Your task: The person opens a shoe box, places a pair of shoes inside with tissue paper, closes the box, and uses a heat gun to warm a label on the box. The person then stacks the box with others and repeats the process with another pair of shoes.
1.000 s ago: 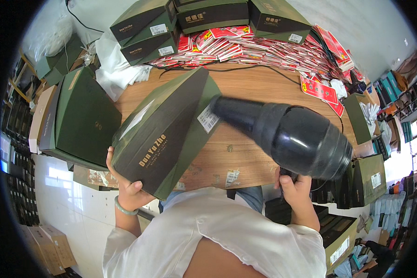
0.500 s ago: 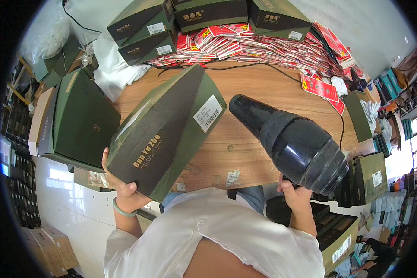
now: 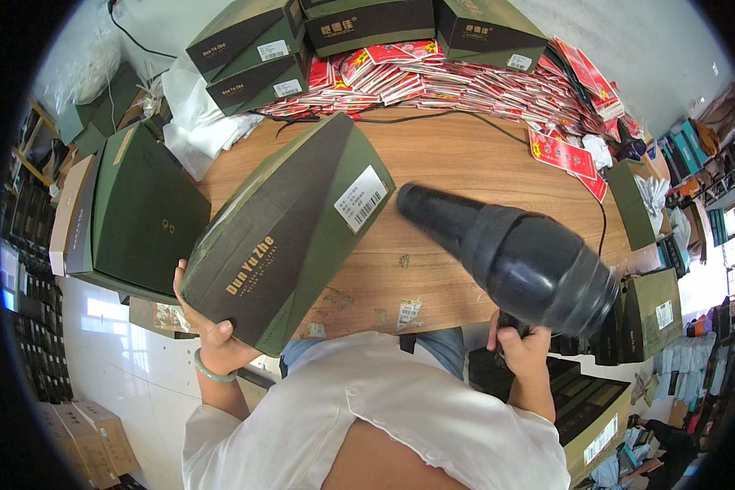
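My left hand grips the lower left end of a dark green and brown shoebox, tilted above the table. A white barcode label sits on the box's side that faces right. In my right hand is the handle of a black hair dryer. Its nozzle points up and left toward the label, a small gap away from the box. My right fingers wrap round the handle, which is mostly hidden beneath the dryer's body.
Red printed cards lie heaped along the back of the wooden table, under stacked shoeboxes. A large green box stands at the left. A black cable crosses the table's far side. More boxes stand low at the right.
The shoebox has shifted slightly left. The dryer's nozzle has dropped a little toward me and left, and its body has turned slightly.
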Available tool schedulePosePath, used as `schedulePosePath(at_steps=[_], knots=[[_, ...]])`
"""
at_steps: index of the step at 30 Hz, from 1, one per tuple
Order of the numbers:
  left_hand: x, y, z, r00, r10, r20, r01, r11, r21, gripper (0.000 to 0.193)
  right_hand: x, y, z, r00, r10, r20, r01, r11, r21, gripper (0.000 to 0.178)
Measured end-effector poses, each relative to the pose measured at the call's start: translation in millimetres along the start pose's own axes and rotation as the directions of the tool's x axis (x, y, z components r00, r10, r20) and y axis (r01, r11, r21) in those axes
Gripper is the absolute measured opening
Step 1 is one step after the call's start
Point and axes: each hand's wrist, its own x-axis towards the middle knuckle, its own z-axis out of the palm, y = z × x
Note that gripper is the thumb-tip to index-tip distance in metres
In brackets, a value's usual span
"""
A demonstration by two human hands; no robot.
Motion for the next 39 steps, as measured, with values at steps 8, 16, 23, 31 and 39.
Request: schedulePosePath(at_steps=[8,16,23,31,39], knots=[[2,-1,1,0.998,0.063,-0.030,-0.061,0.996,0.066,0.097,5,-10,2,0.997,0.057,0.051,-0.061,0.996,0.072,0.064],[-2,-5,-1,0.998,0.059,0.010,-0.059,0.998,0.037,0.097,16,-25,3,0.995,0.067,0.078,-0.074,0.993,0.095,0.062],[2,0,1,0.997,0.076,-0.023,-0.074,0.995,0.073,0.096,26,-30,10,0.996,0.055,0.076,-0.065,0.988,0.140,0.064],[2,1,-2,0.999,0.035,0.024,-0.036,0.998,0.047,0.095,32,-27,13,0.997,-0.006,0.072,0.003,0.999,0.041,0.065],[5,4,-4,0.999,0.028,0.039,-0.031,0.998,0.057,0.096,33,-20,15,0.997,-0.051,0.061,0.052,0.999,-0.004,0.062]])
